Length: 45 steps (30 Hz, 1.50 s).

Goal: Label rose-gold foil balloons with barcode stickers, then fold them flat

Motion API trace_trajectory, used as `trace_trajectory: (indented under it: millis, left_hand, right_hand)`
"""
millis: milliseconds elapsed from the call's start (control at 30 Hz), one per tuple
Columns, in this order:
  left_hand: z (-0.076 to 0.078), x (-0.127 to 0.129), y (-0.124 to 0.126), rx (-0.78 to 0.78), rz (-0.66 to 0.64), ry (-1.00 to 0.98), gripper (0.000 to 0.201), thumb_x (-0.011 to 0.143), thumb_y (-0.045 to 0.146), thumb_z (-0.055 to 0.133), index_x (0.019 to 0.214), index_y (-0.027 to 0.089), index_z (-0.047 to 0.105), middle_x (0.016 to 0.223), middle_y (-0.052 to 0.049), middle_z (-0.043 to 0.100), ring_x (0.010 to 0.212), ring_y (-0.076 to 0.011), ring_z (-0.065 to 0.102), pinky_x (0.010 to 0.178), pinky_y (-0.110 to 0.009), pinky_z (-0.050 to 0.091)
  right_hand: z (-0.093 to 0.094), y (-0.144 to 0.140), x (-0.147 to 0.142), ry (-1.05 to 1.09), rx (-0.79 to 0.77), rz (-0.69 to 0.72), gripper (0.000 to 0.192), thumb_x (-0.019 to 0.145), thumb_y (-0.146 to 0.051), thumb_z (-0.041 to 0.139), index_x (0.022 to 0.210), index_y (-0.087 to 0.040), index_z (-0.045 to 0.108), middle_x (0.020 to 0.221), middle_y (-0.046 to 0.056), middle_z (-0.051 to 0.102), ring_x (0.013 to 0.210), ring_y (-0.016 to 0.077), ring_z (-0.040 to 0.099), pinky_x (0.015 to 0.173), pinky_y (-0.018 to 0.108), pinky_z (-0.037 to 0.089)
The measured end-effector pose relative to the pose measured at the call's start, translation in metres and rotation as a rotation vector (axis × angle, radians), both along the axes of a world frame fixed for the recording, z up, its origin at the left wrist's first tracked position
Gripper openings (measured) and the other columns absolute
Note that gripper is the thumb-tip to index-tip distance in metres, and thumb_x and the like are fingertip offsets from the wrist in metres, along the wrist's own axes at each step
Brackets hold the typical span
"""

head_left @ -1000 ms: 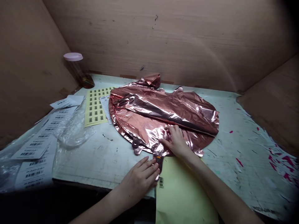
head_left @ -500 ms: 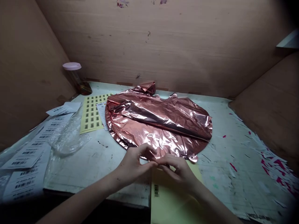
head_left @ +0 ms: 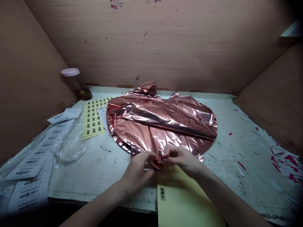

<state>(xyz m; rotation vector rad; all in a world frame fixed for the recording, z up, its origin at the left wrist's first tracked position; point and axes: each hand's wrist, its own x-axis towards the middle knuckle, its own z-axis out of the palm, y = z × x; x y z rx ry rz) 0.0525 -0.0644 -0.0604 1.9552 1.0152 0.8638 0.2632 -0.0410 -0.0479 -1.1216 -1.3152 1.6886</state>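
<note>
A flat, crumpled rose-gold foil balloon point(head_left: 163, 123) lies in the middle of the white work table point(head_left: 104, 167). My left hand point(head_left: 138, 168) and my right hand point(head_left: 181, 157) meet at the balloon's near edge and pinch its small foil tail point(head_left: 158, 160) between their fingertips. A pale yellow paper sheet point(head_left: 182, 201) with a small barcode lies under my right forearm, at the table's front edge.
A yellow sheet of barcode stickers point(head_left: 94, 118) lies left of the balloon. White barcode labels point(head_left: 33, 164) and clear plastic bags point(head_left: 71, 142) cover the left side. A pink-lidded bottle point(head_left: 74, 82) stands at the back left. Brown board walls close in the table. Pink scraps point(head_left: 281, 160) litter the right.
My right hand came off the balloon's surface and my left hand rose from the table; both now pinch the foil tail at the near edge. The view has shifted slightly.
</note>
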Motion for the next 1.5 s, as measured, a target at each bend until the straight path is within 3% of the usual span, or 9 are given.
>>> trace_trajectory:
  millis: [167,267,367,433,533,600,667,800,1500]
  left_hand:
    - [-0.007,0.004,-0.008,0.515,-0.02,0.16,0.011,0.083,0.01,0.065,0.076,0.018,0.065,0.074,-0.004,0.067,0.099,-0.0265,0.062,0.085,-0.041,0.055]
    - [-0.01,0.004,-0.019,0.559,-0.058,0.173,0.013,0.09,0.009,0.056,0.082,0.016,0.063,0.078,-0.004,0.07,0.087,-0.0207,0.066,0.079,-0.034,0.056]
    - [-0.014,0.0,-0.029,0.559,-0.086,0.175,0.015,0.094,0.009,0.051,0.098,0.015,0.064,0.088,-0.006,0.074,0.084,-0.018,0.07,0.073,-0.029,0.056]
    - [-0.016,-0.004,-0.034,0.53,-0.094,0.188,0.017,0.095,0.01,0.052,0.106,0.015,0.063,0.093,-0.006,0.075,0.087,-0.0182,0.07,0.075,-0.029,0.056]
    - [-0.021,-0.01,-0.04,0.411,-0.048,0.157,0.019,0.095,0.011,0.051,0.107,0.018,0.064,0.095,-0.007,0.074,0.088,-0.0184,0.07,0.078,-0.029,0.056]
    - [-0.025,-0.012,-0.042,0.292,0.018,0.118,0.022,0.094,0.01,0.049,0.107,0.019,0.064,0.097,-0.006,0.074,0.091,-0.0187,0.07,0.079,-0.03,0.057]
    - [-0.027,-0.012,-0.043,0.186,0.085,0.088,0.024,0.092,0.01,0.048,0.108,0.02,0.063,0.097,-0.005,0.073,0.089,-0.0186,0.069,0.076,-0.029,0.057]
    - [-0.027,-0.005,-0.044,0.059,0.161,0.057,0.018,0.093,0.014,0.051,0.104,0.021,0.063,0.094,-0.004,0.072,0.086,-0.0171,0.069,0.074,-0.027,0.055]
    - [-0.037,-0.004,-0.054,0.091,0.21,0.025,0.023,0.086,0.006,0.052,0.103,0.019,0.063,0.096,-0.003,0.07,0.09,-0.0174,0.066,0.079,-0.029,0.053]
  right_hand:
    - [0.021,0.105,0.015,-0.237,0.278,-0.443,0.036,0.07,-0.04,0.082,0.067,-0.019,0.054,0.059,-0.002,0.058,0.052,0.0118,0.058,0.053,0.026,0.051]
    - [0.029,0.176,0.022,-0.345,0.322,-0.615,0.023,0.083,-0.032,0.067,0.074,-0.02,0.05,0.065,0.0,0.057,0.062,0.0157,0.063,0.063,0.032,0.055]
    - [0.032,0.209,0.024,-0.474,0.388,-0.686,0.011,0.082,-0.02,0.064,0.079,-0.018,0.054,0.085,0.008,0.062,0.09,0.0249,0.065,0.086,0.045,0.052]
    - [0.03,0.196,0.021,-0.545,0.448,-0.698,0.013,0.077,-0.014,0.066,0.086,-0.017,0.058,0.106,0.014,0.061,0.111,0.0306,0.057,0.101,0.051,0.042]
    - [0.023,0.124,0.015,-0.647,0.581,-0.613,0.011,0.078,-0.013,0.064,0.087,-0.02,0.061,0.112,0.012,0.06,0.116,0.0313,0.05,0.103,0.05,0.038]
    - [0.013,0.052,0.01,-0.75,0.682,-0.245,0.011,0.083,-0.019,0.062,0.073,-0.021,0.058,0.079,0.005,0.061,0.082,0.0239,0.058,0.082,0.042,0.048]
    - [-0.002,-0.017,0.006,-0.718,0.576,0.174,0.018,0.084,-0.019,0.063,0.067,-0.021,0.058,0.066,0.001,0.058,0.063,0.017,0.054,0.064,0.032,0.047]
    - [-0.034,-0.089,-0.005,-0.702,0.653,0.152,0.014,0.091,-0.013,0.055,0.096,-0.019,0.067,0.088,0.007,0.06,0.084,0.0206,0.056,0.068,0.031,0.048]
    - [-0.05,-0.076,-0.009,-0.613,0.853,0.102,0.008,0.091,-0.015,0.061,0.085,-0.02,0.063,0.086,0.004,0.052,0.082,0.0189,0.048,0.07,0.031,0.04]
